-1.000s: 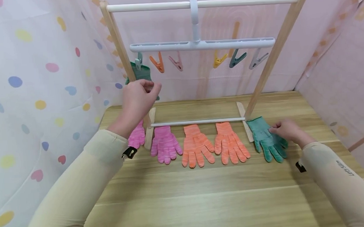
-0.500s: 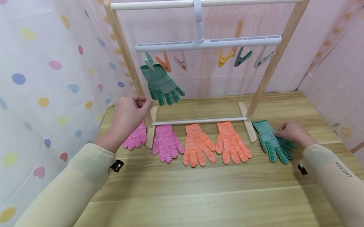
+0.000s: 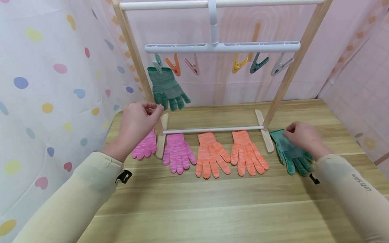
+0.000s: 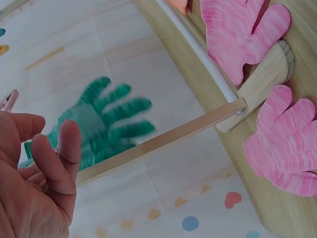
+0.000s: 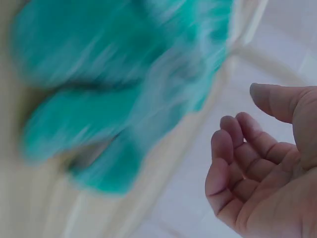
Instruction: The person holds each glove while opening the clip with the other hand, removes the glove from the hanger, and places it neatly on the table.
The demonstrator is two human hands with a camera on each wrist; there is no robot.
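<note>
A dark green glove [image 3: 167,88] hangs by its cuff from the leftmost clip of a white clip hanger [image 3: 222,47] on a wooden rack [image 3: 131,48]. My left hand [image 3: 153,108] hovers beside the rack's left post, fingers loosely curled and empty; in the left wrist view the left hand [image 4: 44,163] is apart from the hanging glove [image 4: 99,124]. My right hand [image 3: 291,130] hovers just above a second green glove [image 3: 292,155] lying flat on the table. The right wrist view shows the right hand [image 5: 257,148] empty, the glove [image 5: 114,74] blurred below.
Two pink gloves [image 3: 177,153] and two orange gloves [image 3: 212,155] lie in a row on the wooden table [image 3: 217,207] before the rack's low crossbar [image 3: 212,129]. Several coloured clips [image 3: 237,63] hang free. Fabric walls close in on the left, back and right.
My left hand let go of the hanging green glove and dropped to the left post; the glove swings. My right hand lifted off the table glove and shifted slightly left.
</note>
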